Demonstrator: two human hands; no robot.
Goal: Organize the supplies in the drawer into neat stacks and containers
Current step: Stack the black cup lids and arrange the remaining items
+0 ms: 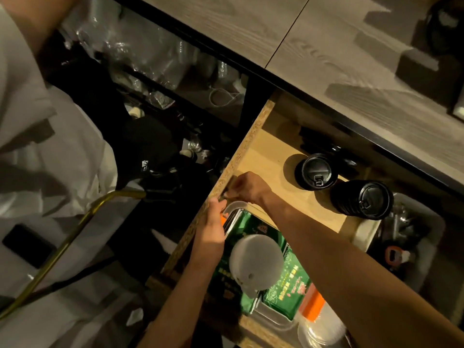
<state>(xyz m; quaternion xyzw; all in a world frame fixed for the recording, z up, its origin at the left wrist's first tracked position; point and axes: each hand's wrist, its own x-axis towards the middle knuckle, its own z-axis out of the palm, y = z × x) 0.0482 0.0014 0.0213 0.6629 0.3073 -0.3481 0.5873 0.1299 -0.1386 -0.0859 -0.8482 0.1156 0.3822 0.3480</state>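
Observation:
The wooden drawer (271, 151) stands pulled out. Two stacks of black cup lids (316, 172) (364, 200) sit on its floor. Nearer me, green packets (288, 280) lie in a clear tray (273, 320) with a white round lid (256, 262) on top. My left hand (213, 224) lies along the drawer's left wall, its fingers fairly straight beside the upright dark flat packets (232, 219). Just beyond it, my right hand (247, 187) has its fingers curled, pinching a small dark item against the wall. What that item is I cannot make out.
Clear plastic cups (324, 327) with an orange piece (311, 302) lie at the drawer's near end. A grey bin (434, 272) with odds and ends sits to the right. A wood-grain counter (326, 46) overhangs the drawer. A person in white (37, 146) stands left.

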